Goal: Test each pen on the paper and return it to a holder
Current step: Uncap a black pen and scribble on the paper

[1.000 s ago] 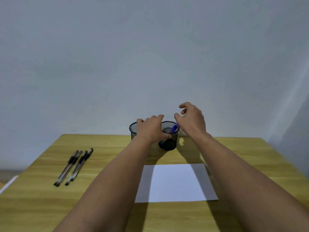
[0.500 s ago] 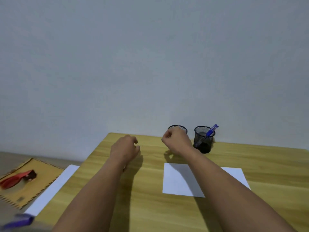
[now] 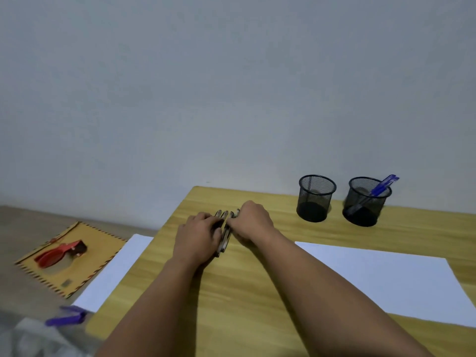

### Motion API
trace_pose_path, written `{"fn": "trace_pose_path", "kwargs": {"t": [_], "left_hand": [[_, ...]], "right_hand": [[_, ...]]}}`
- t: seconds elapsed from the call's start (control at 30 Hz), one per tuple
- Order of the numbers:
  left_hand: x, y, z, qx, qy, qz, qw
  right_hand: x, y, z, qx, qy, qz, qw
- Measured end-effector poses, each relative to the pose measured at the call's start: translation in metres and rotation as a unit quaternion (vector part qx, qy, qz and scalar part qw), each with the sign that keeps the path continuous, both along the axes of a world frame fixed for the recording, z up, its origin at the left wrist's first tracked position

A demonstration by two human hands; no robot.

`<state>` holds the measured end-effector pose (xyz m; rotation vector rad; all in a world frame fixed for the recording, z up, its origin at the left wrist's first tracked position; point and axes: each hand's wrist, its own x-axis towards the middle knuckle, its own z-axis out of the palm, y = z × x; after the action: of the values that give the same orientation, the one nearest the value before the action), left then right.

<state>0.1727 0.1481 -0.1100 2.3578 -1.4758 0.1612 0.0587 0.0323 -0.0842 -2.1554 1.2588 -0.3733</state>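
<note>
Several black pens (image 3: pixel 223 239) lie side by side on the wooden table (image 3: pixel 257 305), near its far left corner. My left hand (image 3: pixel 198 235) lies over them from the left, fingers curled on the barrels. My right hand (image 3: pixel 251 222) meets them from the right, its fingertips pinched on one pen. Both hands hide most of the pens. Two black mesh holders stand by the wall: the left holder (image 3: pixel 315 198) looks empty, and the right holder (image 3: pixel 365 202) has a blue pen (image 3: pixel 381 188) leaning in it. A white paper (image 3: pixel 386 276) lies to the right of my arms.
On the floor to the left lies a wooden board (image 3: pixel 74 258) with a red tool (image 3: pixel 58 255) on it. A white sheet (image 3: pixel 113 274) sits beside the table's left edge, with a purple object (image 3: pixel 67 315) below it. A plain wall stands behind the table.
The view has swung left and down. Both hands left the holders and moved left to the black pens, where they now rest. The blue pen stays in the right holder.
</note>
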Motion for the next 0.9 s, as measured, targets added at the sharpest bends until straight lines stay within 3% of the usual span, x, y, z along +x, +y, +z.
{"fn": "trace_pose_path", "kwargs": {"t": [0.33,0.47,0.57,0.73,0.9], "left_hand": [[-0.005,-0.002,0.001,0.019,0.018,0.017,1.000],[-0.013,-0.002,0.017,-0.026,0.049,0.019,0.998],[-0.026,-0.005,0.036,-0.100,0.139,-0.011,0.985],[-0.063,-0.012,0.073,-0.164,0.389,-0.107,0.900],[-0.098,-0.022,0.095,-0.137,0.434,-0.148,0.878]], "right_hand": [[-0.011,0.000,0.004,-0.064,0.086,-0.002,0.994],[-0.039,0.000,0.017,-0.059,0.068,0.003,0.996],[-0.067,-0.007,0.033,0.004,-0.024,0.022,0.999],[-0.124,-0.009,0.067,0.099,-0.129,0.056,0.985],[-0.187,-0.014,0.091,0.188,-0.222,0.026,0.956]]}}
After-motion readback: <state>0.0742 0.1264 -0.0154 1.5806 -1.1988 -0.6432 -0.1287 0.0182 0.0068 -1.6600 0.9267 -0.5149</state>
